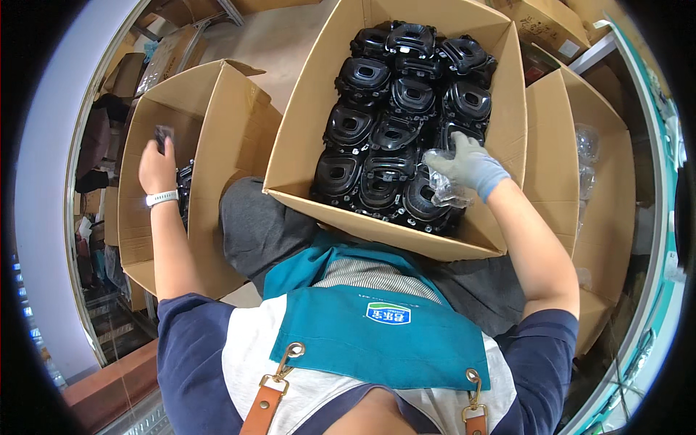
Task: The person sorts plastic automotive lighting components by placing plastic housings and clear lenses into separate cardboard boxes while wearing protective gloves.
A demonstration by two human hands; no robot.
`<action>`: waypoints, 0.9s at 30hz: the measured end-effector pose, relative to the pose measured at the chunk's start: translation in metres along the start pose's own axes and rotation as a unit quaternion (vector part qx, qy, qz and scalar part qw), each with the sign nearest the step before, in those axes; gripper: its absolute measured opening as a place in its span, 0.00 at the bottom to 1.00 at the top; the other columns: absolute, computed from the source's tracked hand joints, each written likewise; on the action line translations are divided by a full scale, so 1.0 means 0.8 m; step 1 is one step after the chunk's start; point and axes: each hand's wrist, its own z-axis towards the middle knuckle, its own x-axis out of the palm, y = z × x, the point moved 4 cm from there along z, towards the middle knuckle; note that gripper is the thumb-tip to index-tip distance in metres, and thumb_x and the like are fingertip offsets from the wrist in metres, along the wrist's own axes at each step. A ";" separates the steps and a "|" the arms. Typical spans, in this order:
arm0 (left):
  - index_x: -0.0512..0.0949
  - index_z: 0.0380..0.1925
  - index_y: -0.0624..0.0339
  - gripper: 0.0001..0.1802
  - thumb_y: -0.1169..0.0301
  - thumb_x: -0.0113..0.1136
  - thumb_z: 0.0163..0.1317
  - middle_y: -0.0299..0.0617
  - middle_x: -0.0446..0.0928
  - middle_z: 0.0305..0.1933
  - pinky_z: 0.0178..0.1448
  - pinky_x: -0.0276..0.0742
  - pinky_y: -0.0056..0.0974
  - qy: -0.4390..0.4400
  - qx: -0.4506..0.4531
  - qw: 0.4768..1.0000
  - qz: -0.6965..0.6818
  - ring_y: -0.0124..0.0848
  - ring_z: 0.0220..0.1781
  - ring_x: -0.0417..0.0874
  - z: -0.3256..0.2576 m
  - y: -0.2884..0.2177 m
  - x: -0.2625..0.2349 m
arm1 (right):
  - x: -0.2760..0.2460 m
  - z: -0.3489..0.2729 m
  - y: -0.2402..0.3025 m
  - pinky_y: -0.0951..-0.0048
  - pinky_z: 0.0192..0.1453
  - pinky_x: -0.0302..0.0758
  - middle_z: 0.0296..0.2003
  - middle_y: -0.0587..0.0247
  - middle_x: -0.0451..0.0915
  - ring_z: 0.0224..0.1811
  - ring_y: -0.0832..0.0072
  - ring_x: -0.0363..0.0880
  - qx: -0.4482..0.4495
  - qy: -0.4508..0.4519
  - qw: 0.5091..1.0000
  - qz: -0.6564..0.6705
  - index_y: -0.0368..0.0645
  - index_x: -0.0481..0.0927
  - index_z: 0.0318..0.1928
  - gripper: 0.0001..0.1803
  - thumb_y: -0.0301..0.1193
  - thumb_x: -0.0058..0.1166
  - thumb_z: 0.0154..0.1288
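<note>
My left hand, bare and with a white band at the wrist, is over the left carton. Between its thumb and fingers it pinches a small dark part. My right hand wears a grey glove and reaches into the middle carton. A crumpled clear plastic piece is gripped in its fingers. Beneath it, rows of black moulded plastic parts, each with an oval opening, fill that carton. The gloved hand and the clear plastic cover some of the parts on the right side.
In the left carton, black parts show along the inner wall. The right carton holds several clear plastic pieces. More cardboard boxes stand at the back right. A metal frame edge runs along the right.
</note>
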 end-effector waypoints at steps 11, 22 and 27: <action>0.78 0.46 0.68 0.20 0.65 0.61 0.57 0.54 0.79 0.47 0.58 0.73 0.44 0.112 0.210 0.893 -0.382 0.47 0.53 0.79 -0.044 -0.223 -0.002 | 0.008 0.027 -0.001 0.57 0.67 0.68 0.67 0.45 0.64 0.67 0.51 0.66 -0.054 0.416 0.897 -0.135 0.51 0.51 0.74 0.66 0.61 0.69 0.37; 0.73 0.56 0.63 0.32 0.49 0.57 0.60 0.58 0.74 0.57 0.65 0.70 0.47 0.499 0.438 0.741 -0.098 0.52 0.62 0.74 -0.197 -0.504 0.183 | 0.064 0.024 0.022 0.54 0.74 0.57 0.71 0.39 0.51 0.72 0.42 0.52 -0.082 0.161 0.966 -0.184 0.51 0.57 0.71 0.61 0.61 0.67 0.37; 0.71 0.60 0.59 0.39 0.42 0.59 0.56 0.51 0.70 0.64 0.66 0.67 0.53 0.499 0.324 0.799 -0.086 0.51 0.68 0.69 -0.205 -0.526 0.152 | -0.006 -0.009 0.017 0.54 0.70 0.64 0.65 0.46 0.63 0.67 0.45 0.62 -0.068 -0.011 0.993 -0.095 0.62 0.65 0.67 0.47 0.55 0.66 0.43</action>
